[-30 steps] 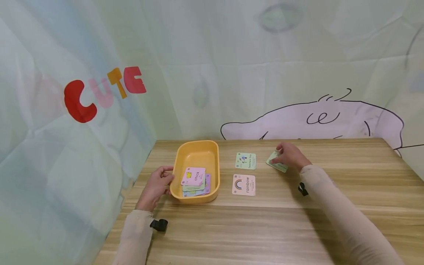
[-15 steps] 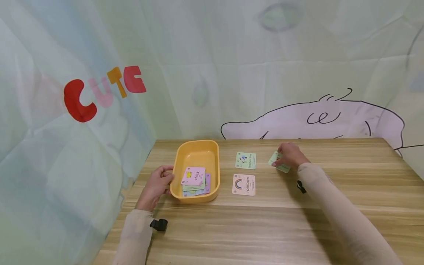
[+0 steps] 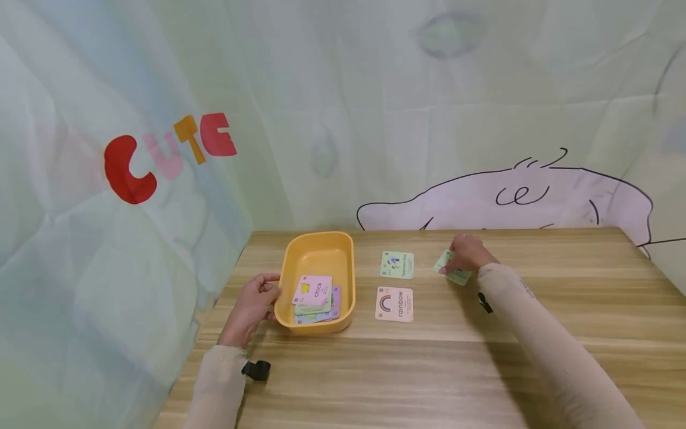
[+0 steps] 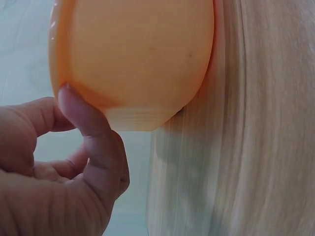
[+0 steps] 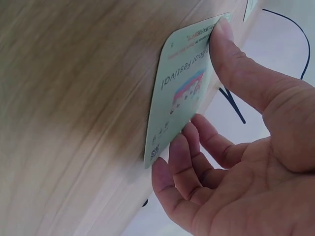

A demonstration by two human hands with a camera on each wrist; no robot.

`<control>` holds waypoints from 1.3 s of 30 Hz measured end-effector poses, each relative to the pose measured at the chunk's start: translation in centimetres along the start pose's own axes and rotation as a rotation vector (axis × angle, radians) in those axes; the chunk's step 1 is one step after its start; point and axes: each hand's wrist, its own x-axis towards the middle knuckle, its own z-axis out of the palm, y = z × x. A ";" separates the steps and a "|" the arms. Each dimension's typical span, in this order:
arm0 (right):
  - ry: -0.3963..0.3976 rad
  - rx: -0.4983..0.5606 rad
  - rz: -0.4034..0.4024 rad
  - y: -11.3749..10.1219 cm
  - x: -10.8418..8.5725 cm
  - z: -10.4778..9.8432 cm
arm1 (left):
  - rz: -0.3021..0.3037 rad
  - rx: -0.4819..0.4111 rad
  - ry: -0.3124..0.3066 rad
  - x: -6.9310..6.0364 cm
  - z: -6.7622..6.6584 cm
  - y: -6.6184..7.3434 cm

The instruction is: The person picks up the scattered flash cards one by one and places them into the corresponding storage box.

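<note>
In the head view, my left hand [image 3: 252,307] grips the left side of a yellow plastic basin [image 3: 349,268], with the thumb against the outer wall [image 4: 147,54] in the left wrist view. Inside the basin lie several picture cards, a pink "chick" card [image 3: 312,290] on top. Over at the right, my right hand [image 3: 471,253] holds a green card [image 3: 459,277] by its edges between thumb and fingers. Its print, "Boat Festival", shows in the right wrist view, where the card [image 5: 170,98] lies flat on or just above the table; I cannot tell which.
Between the basin and my right hand, a green "Teachers Day" card [image 3: 397,265] lies above a peach "rainbow" card [image 3: 394,304]. The wooden table [image 3: 407,381] ends at a printed cloth backdrop [image 3: 321,119] behind and at the left.
The green card and my right hand have shifted slightly to the right. My left hand stays at the basin. The head view has tilted up a little.
</note>
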 end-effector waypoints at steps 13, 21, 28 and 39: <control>-0.028 0.092 0.031 0.7 -0.2 0.4 | 0.017 -0.010 -0.012 0.1 0.1 -0.2; -0.031 0.133 0.048 0.9 -0.3 0.6 | -0.010 0.013 -0.041 0.3 -0.3 0.0; -0.045 0.142 0.025 0.9 -0.2 0.3 | -0.020 0.032 -0.079 0.9 -0.8 0.6; -0.056 0.128 0.039 0.9 -0.3 0.4 | -0.014 0.082 -0.062 1.7 -0.5 0.9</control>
